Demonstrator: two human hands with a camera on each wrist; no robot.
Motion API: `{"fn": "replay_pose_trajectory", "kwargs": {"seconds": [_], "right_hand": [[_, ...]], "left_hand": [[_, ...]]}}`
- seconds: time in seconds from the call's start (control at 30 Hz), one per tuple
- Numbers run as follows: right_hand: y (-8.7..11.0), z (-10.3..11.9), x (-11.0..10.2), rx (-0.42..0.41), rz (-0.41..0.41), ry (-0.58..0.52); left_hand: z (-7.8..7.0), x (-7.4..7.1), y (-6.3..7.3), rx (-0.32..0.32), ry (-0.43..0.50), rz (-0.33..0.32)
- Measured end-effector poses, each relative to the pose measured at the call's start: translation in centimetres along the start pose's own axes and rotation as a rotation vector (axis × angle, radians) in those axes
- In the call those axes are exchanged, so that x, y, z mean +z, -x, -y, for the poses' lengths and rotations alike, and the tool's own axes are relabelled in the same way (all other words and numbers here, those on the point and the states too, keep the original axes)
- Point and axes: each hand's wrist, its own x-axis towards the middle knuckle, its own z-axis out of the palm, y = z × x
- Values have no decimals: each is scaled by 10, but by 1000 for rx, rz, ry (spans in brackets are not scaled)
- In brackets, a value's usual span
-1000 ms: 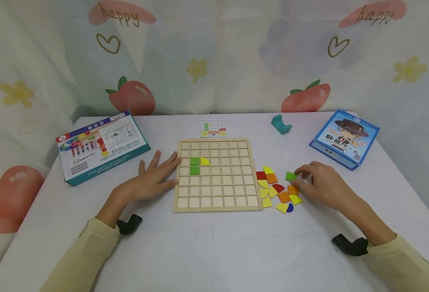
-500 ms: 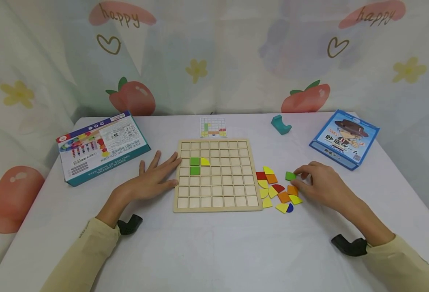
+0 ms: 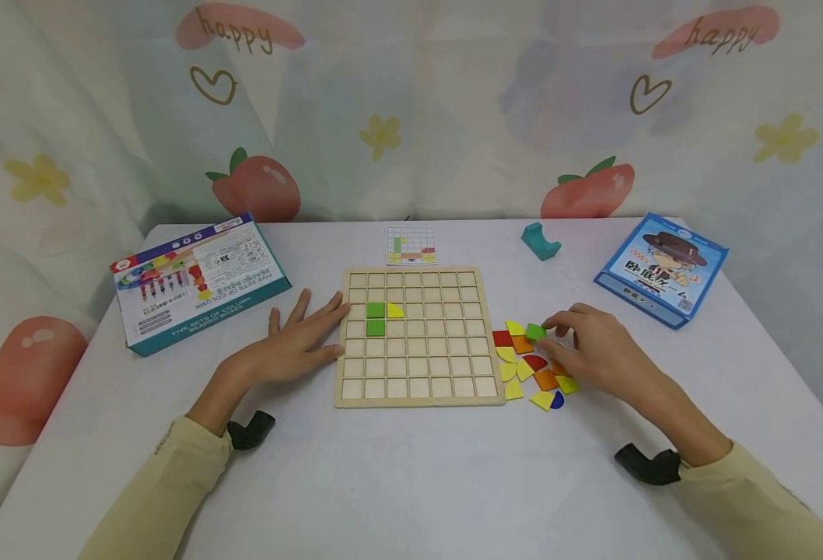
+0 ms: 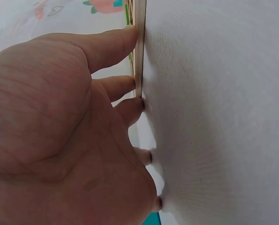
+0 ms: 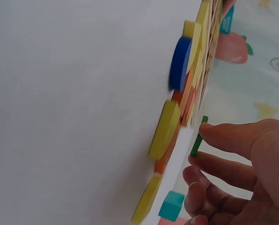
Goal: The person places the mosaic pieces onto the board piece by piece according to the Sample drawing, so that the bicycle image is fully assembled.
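Between thumb and forefinger, my right hand point(image 3: 604, 346) pinches a green square tile point(image 5: 199, 137), lifted just off the table above the loose tiles. My left hand point(image 3: 285, 342) is spread, its thumb and fingertips touching the left edge of a wooden grid board point(image 3: 425, 400). Two green squares point(image 3: 376, 328) and a yellow quarter-circle tile point(image 3: 395, 311) lie in the board's cells. Right of the board are loose tiles: several yellow quarter-circles point(image 3: 513, 390), orange squares point(image 3: 545, 379), a red square point(image 3: 502, 338), a red quarter-circle point(image 3: 535, 362) and a blue piece point(image 3: 558, 400).
A small pattern card point(image 3: 411, 246) lies behind the board. At the back left is a bead-toy box point(image 3: 201, 284), and a blue box point(image 3: 663, 268) is at the back right. A teal curved block point(image 3: 541, 242) stands between card and blue box.
My right hand has lifted the green square tile and carried it a little left, toward the board. My left hand stays at the board's edge.
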Motion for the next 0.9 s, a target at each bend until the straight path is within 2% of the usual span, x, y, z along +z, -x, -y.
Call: {"fn": "replay_pose_trajectory", "kwargs": {"seconds": [0.2, 0.53, 0.9], "right_hand": [[-5, 21, 7, -14, 5, -20], [-11, 54, 17, -111, -17, -10], [-20, 80, 32, -172, -17, -11]], "left_hand": [[2, 1, -1, -2, -4, 0], [3, 2, -2, 6, -4, -5], [2, 2, -3, -2, -18, -3]]}}
